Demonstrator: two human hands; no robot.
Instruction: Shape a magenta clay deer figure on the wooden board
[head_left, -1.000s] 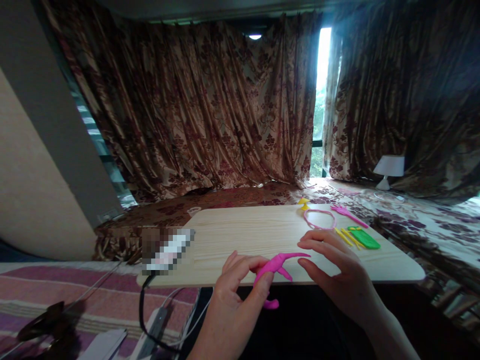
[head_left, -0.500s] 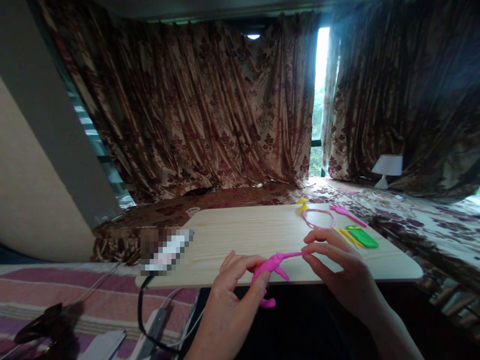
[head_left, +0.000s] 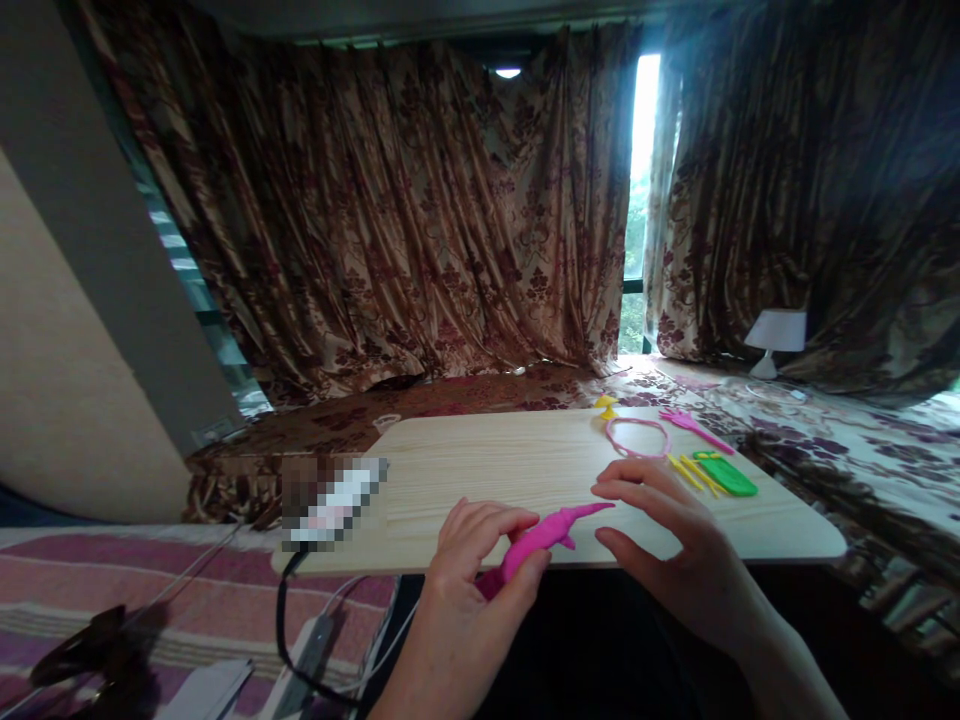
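Between the thumb and fingers of my left hand (head_left: pixel 480 575) is a bright pink modelling-clay figure (head_left: pixel 541 536). Its long tapered end points right, and a short stub sticks out underneath. Part of the figure is hidden by my left fingers. My right hand (head_left: pixel 675 535) is just right of the thin tip, with thumb and fingers apart and nothing between them. Both hands are over the near edge of the light wooden table (head_left: pixel 465 455).
At the table's right lie a pink ring (head_left: pixel 637 454), a pink hand-shaped stick (head_left: pixel 697 430), several yellow strips (head_left: pixel 694 474) and a green flat piece (head_left: pixel 726 474). A small yellow piece (head_left: pixel 606 406) is at the back edge. A blurred object (head_left: pixel 337 503) with a black cable is at left.
My right fingers have let go of the thin tip and spread apart. My left hand has turned the figure, so its lower curled part no longer shows.
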